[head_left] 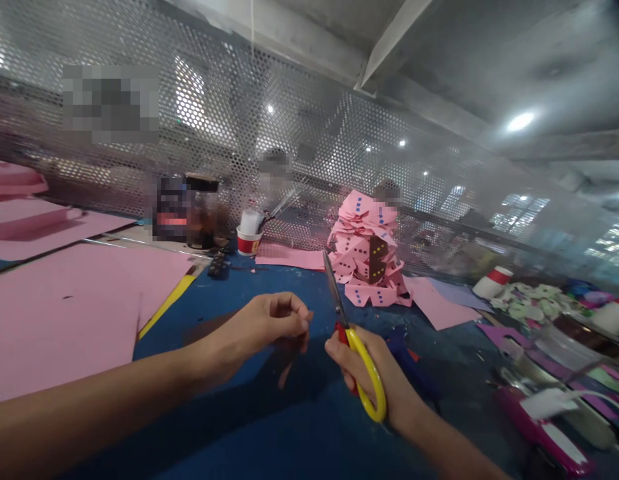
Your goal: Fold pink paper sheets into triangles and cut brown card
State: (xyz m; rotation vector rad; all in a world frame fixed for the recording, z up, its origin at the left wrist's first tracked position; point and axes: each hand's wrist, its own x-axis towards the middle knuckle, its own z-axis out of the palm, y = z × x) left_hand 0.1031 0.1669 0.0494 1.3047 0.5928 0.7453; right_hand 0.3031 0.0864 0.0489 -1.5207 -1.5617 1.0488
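Note:
Scissors (364, 367) with yellow and red handles are gripped in my right hand (374, 373), their closed blades pointing up and away. To their left, my left hand (279, 320) is raised over the blue table with its fingers curled and the fingertips pinched together. Something small and brownish shows at those fingertips, too small to name. A narrow pinkish strip (285, 375) shows just below that hand; whether it hangs or lies there is unclear. Beyond the scissors stands a pile of folded pink paper pieces (362, 247) with blue and dark square marks.
Large pink sheets (79, 307) cover the left side of the blue table (229, 427). A red-and-white cup (249, 241) and a dark-lidded jar (202, 213) stand at the back. On the right are paper scraps (529, 301), a clear container (574, 343) and a magenta tool (544, 433).

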